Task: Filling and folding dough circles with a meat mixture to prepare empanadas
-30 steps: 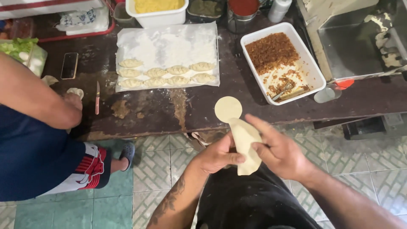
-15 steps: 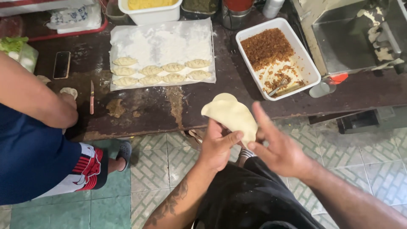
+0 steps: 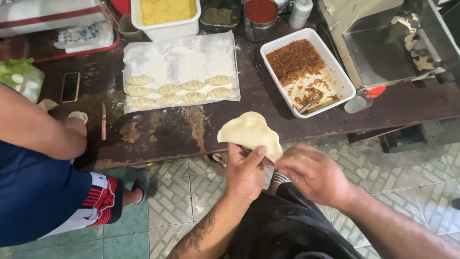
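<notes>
Since the frame a second back, the dough wrapper [image 3: 250,133] had gone from a folded strip hanging between the hands to a flat, rounded sheet spread open and lifted nearer the table edge [image 3: 306,136]. The left hand [image 3: 244,170] held it from below, thumb pressed up against the sheet's lower edge and the fingers curled under it. The right hand [image 3: 314,172] had its fingertips drawn together at the wrapper's lower right rim, seemingly pinching it, though the contact itself was hidden by the knuckles. The wrapper hung in the air above the tiled floor [image 3: 187,192], just in front of the dark wooden table.

On the table lay a floured white sheet [image 3: 179,60] carrying two rows of folded dumplings [image 3: 175,90]. To the right of it stood a white rectangular tray [image 3: 345,84] partly filled with browned minced filling [image 3: 294,60], a spoon [image 3: 310,102] resting in its emptier end. Behind were a white tub of yellow paste [image 3: 165,12] and a metal pot of red sauce [image 3: 260,12].

At the left, another person's arm [image 3: 33,127] rested on the table beside a small dough disc [image 3: 78,115], a red-handled knife [image 3: 103,122] and a dark phone [image 3: 70,86]
</notes>
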